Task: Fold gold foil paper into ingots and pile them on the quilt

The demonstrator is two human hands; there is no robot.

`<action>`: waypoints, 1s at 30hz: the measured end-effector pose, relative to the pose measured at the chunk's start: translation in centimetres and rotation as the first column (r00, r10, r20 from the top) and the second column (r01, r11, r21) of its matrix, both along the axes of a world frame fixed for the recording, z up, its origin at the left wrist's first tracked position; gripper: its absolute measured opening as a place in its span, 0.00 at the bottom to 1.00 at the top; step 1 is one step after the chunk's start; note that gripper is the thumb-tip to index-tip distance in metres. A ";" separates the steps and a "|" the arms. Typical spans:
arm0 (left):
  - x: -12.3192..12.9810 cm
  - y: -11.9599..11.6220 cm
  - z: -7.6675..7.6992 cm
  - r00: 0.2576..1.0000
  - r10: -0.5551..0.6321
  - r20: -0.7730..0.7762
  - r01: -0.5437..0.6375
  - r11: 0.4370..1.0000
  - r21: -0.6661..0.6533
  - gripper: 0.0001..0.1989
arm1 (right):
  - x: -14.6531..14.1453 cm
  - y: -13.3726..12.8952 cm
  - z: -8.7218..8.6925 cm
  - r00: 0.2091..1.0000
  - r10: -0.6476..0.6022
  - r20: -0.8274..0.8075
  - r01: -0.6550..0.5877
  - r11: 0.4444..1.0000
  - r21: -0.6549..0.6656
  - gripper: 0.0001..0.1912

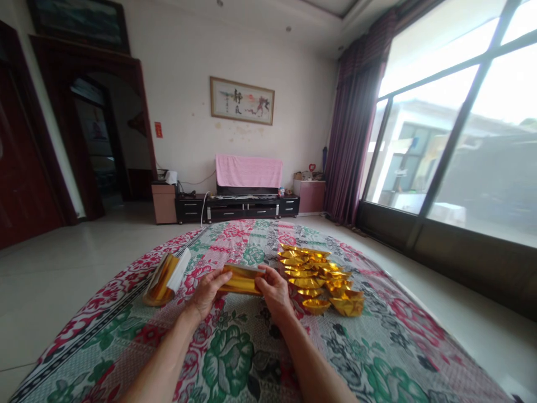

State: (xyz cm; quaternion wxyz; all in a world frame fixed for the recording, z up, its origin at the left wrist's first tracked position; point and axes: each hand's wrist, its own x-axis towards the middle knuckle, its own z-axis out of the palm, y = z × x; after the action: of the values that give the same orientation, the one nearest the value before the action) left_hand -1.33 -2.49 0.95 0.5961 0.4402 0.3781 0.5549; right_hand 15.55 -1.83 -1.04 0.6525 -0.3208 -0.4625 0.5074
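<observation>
A sheet of gold foil paper [242,280], bent into a curved strip, is held up over the patterned cloth. My left hand [206,291] pinches its left end between thumb and fingers. At the right end, my right hand [273,288] grips the same sheet. To the left on the cloth lies a curled stack of gold paper [164,280] with a white underside. Right of my right hand, several folded gold foil boat shapes [316,274] sit close together in rows.
The flowered cloth [229,358] covers a large rounded surface under my arms. Beyond it stand a low black cabinet [243,211] and a television under a pink towel [249,170]. A window [453,129] is at the right, a doorway at the left.
</observation>
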 end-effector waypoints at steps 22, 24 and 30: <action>-0.7 1.8 -1.9 0.971 0.238 -0.033 -0.232 0.964 0.129 0.17 | 0.6 -1.3 1.0 1.000 0.001 -0.004 -0.001 0.995 -0.101 0.11; -0.8 1.8 -1.9 0.967 0.253 -0.046 -0.244 0.959 0.143 0.16 | 0.6 -1.3 1.0 1.000 -0.010 0.011 0.011 0.995 -0.103 0.12; -0.7 1.7 -1.7 0.963 0.264 -0.043 -0.257 0.958 0.130 0.16 | 0.6 -1.2 0.9 0.999 -0.024 0.039 0.028 0.995 -0.096 0.13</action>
State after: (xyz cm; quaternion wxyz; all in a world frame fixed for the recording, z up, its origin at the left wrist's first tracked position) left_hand -2.06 -0.77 -0.72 0.4778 0.4389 0.4157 0.6373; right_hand 16.17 -3.08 -0.10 0.6338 -0.3676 -0.4456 0.5144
